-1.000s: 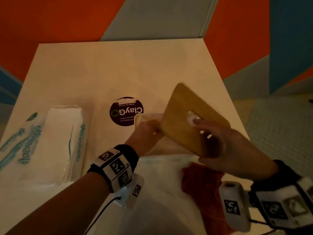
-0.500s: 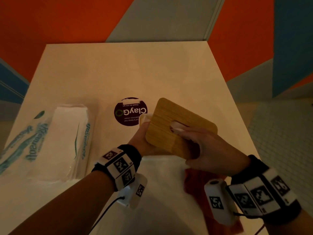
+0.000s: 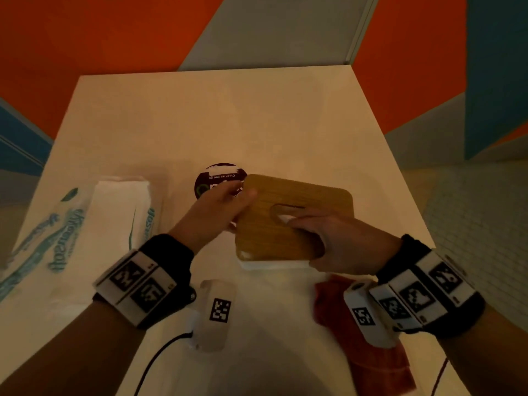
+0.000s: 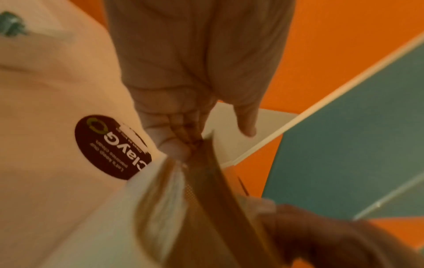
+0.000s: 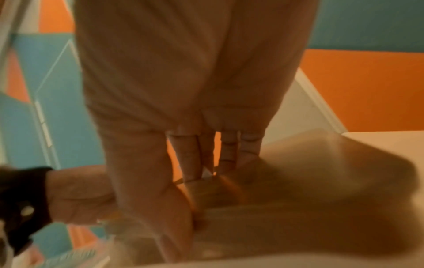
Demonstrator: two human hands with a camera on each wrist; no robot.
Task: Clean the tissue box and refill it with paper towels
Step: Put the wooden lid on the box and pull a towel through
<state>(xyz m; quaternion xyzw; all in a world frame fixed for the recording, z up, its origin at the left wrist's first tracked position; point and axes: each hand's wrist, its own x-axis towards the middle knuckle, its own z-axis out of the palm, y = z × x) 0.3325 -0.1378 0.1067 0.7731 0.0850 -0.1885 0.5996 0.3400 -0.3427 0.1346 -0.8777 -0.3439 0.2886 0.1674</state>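
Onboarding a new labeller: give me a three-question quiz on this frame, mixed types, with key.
1. True or false: the wooden lid lies over the white box.
2. Which hand has fingers at the lid's slot? A) left hand B) right hand C) neither
3. Fill in: the red cloth lies on the table under the ___ wrist.

Key: 1 true; 2 B; 3 right.
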